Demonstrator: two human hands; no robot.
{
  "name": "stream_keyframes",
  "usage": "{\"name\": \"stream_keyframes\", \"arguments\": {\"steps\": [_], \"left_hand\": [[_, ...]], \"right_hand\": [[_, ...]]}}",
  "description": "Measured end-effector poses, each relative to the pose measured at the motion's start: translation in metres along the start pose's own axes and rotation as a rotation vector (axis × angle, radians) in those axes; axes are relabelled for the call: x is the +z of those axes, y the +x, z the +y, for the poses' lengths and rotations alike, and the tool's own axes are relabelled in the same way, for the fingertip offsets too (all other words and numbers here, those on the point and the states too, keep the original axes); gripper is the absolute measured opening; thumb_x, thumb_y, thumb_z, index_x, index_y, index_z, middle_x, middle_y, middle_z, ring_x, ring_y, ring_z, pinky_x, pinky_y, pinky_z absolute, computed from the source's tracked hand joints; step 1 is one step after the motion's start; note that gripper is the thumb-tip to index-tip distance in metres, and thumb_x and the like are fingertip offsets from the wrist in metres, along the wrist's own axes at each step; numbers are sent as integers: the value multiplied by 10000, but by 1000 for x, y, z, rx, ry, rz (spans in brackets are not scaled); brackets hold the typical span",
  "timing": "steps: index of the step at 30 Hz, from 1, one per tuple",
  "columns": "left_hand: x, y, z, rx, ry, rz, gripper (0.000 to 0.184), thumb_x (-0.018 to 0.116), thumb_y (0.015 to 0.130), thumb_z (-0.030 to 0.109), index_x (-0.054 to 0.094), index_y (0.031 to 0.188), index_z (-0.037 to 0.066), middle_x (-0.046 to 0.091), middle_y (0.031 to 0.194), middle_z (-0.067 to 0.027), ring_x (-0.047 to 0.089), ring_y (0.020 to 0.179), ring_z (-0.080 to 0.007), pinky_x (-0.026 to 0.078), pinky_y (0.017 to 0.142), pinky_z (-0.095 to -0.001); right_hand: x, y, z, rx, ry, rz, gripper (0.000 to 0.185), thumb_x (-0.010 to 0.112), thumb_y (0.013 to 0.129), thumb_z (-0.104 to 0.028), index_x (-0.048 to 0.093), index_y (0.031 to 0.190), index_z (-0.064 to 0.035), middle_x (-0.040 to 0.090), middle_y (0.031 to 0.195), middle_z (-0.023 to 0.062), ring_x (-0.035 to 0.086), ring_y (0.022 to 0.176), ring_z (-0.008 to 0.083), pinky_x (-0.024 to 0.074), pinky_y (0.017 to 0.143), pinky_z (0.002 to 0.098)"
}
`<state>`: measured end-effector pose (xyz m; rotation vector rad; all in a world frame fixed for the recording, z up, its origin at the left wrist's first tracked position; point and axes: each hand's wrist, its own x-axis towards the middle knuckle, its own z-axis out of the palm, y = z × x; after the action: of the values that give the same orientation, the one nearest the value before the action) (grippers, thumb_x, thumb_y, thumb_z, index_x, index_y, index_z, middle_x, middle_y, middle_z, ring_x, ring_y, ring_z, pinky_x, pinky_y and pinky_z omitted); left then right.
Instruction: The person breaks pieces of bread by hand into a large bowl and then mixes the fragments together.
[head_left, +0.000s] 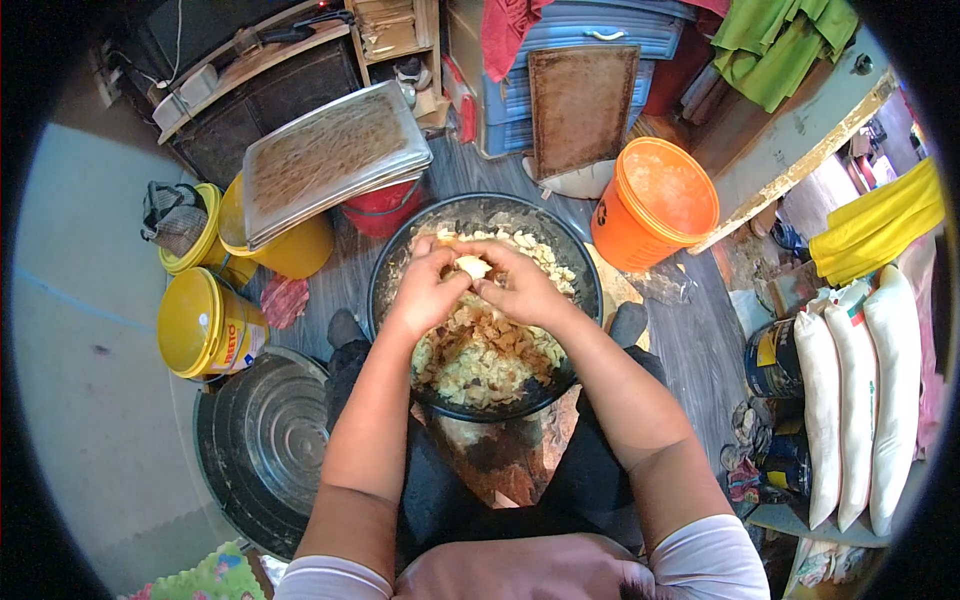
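Both hands are together over a large black basin point(500, 411) between my knees. My left hand point(428, 287) and my right hand point(524, 291) grip a small pale yellow, bread-like piece point(473, 267) between thumbs and fingers. Its exact kind is hard to make out, since the fingers cover part of it. Inside the basin lie many torn pale pieces point(470, 378), with a patch of brown crumbs point(490, 335) near the middle. More pale bits show along the far side, behind my fingers.
An orange bucket point(655, 205) stands right of the basin. Stacked trays point(335, 160) rest on buckets at the left, above a lidded yellow bucket point(190, 322). A wide black tub point(270, 440) sits by my left leg. Filled white sacks point(842, 420) line the right side.
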<state>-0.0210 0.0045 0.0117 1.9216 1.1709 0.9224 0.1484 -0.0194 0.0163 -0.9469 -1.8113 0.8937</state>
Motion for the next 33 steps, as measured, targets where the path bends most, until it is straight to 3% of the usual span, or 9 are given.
{"name": "stream_keyframes", "arguments": {"steps": [7, 10, 13, 15, 16, 19, 21, 27, 33], "left_hand": [[8, 0, -4, 66, 42, 22, 273, 571, 739, 162, 623, 928, -27, 498, 1100, -244, 500, 1043, -370, 401, 892, -378], [10, 0, -4, 85, 51, 59, 224, 551, 768, 150, 617, 874, -36, 505, 1085, -247, 498, 1049, -369, 400, 887, -367], [10, 3, -12, -34, -226, 49, 200, 539, 790, 142, 601, 834, -43, 517, 1043, -229, 509, 1021, -350, 402, 868, -353], [9, 4, -11, 87, -113, 54, 179, 521, 819, 98, 604, 864, -54, 486, 1009, -107, 522, 901, -198, 455, 735, -290], [10, 3, -11, 87, -114, 53, 179, 521, 819, 98, 604, 864, -54, 486, 1009, -107, 522, 901, -198, 455, 735, -290], [13, 2, -13, -2, -190, 5, 169, 517, 822, 99, 587, 847, -53, 464, 985, -96, 532, 834, -178, 477, 631, -260], [15, 3, -15, 189, -49, 64, 164, 510, 831, 99, 572, 835, -53, 451, 972, -88, 535, 790, -156, 483, 557, -235], [12, 2, -4, -55, -182, 48, 176, 515, 842, 116, 580, 857, -47, 481, 965, -111, 526, 879, -209, 458, 713, -291], [7, 3, -4, 76, 16, 112, 204, 572, 838, 153, 599, 891, -41, 529, 959, -131, 527, 900, -242, 420, 795, -308]], "right_hand": [[4, 1, 7, 135, 85, 19, 308, 515, 830, 22, 496, 1134, -27, 539, 1005, 61, 545, 788, 87, 482, 650, 227], [5, 1, 8, 296, 239, 28, 327, 590, 805, -36, 495, 1117, -9, 600, 910, 112, 591, 748, 160, 489, 629, 263], [4, 4, 2, 470, 295, 19, 310, 591, 838, -100, 486, 1112, -1, 604, 812, 85, 579, 665, 130, 481, 561, 246], [1, 5, -5, 527, 243, 13, 291, 575, 856, -132, 489, 1103, -6, 600, 783, 71, 569, 643, 121, 476, 548, 246], [-1, 6, -7, 584, 189, 7, 277, 560, 874, -164, 492, 1094, -10, 596, 753, 57, 559, 622, 111, 472, 536, 246], [-1, 6, 4, 431, -2, 38, 276, 529, 895, -198, 492, 1097, -13, 575, 723, 45, 540, 592, 89, 462, 509, 239], [1, 6, 9, 458, 148, 78, 264, 512, 903, -196, 494, 1095, -17, 566, 711, 42, 536, 593, 88, 459, 508, 236], [-2, 6, 5, 470, 536, 136, 183, 494, 890, -78, 496, 1063, -20, 550, 709, 35, 531, 588, 85, 477, 515, 235], [-6, 6, 2, 513, 479, 199, 216, 553, 833, -14, 497, 1042, -14, 551, 723, 45, 527, 555, 89, 485, 490, 243]]}}
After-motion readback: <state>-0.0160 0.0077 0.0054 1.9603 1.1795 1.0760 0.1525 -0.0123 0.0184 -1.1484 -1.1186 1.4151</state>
